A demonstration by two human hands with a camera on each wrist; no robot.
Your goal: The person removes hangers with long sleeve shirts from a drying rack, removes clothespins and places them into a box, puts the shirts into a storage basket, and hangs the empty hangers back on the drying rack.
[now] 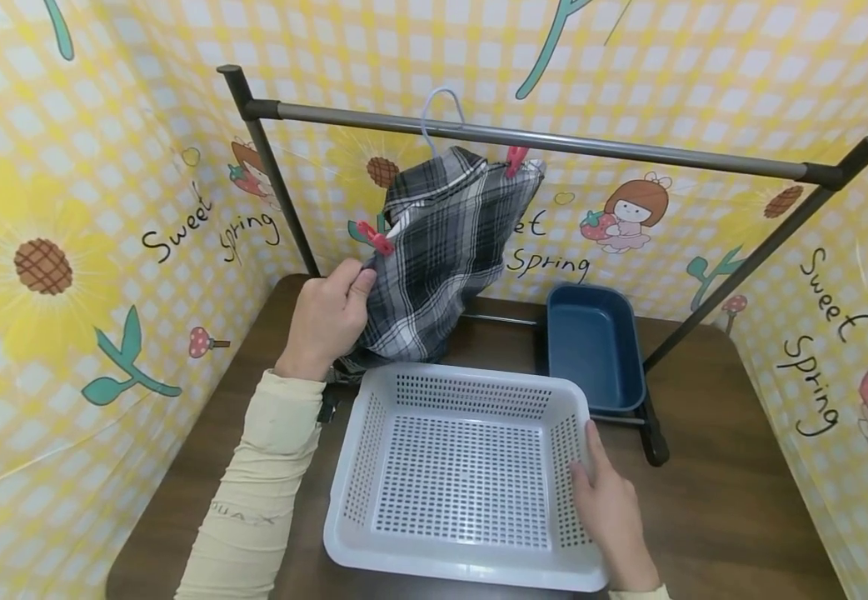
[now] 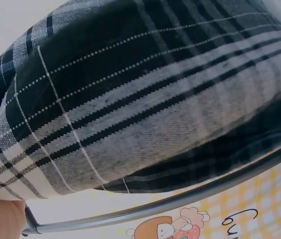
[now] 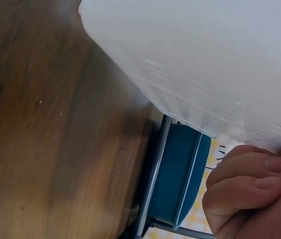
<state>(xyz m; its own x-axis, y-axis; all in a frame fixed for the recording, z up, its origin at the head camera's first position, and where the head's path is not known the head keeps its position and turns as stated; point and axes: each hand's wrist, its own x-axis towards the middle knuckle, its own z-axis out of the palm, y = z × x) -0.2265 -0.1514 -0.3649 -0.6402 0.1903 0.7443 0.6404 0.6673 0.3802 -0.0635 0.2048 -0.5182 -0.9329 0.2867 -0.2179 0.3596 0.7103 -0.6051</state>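
Observation:
A black, grey and white plaid shirt [image 1: 441,250] hangs from a pale hanger [image 1: 443,104] on the rack's top bar, with a red clothespin [image 1: 376,239] at its left shoulder and another red clothespin [image 1: 515,160] at the right. My left hand [image 1: 326,317] pinches the shirt's left edge just below the nearer pin; plaid cloth fills most of the left wrist view. My right hand [image 1: 610,508] grips the right rim of a white perforated plastic basket [image 1: 471,567], thumb inside. In the right wrist view its fingers [image 3: 245,179] curl under that rim.
The dark metal clothes rack [image 1: 629,148] stands on a brown wooden table [image 1: 734,500]. A blue plastic bin [image 1: 591,350] sits at the rack's base, behind and right of the basket. Yellow checked fabric [image 1: 704,67] surrounds the table at the back and sides.

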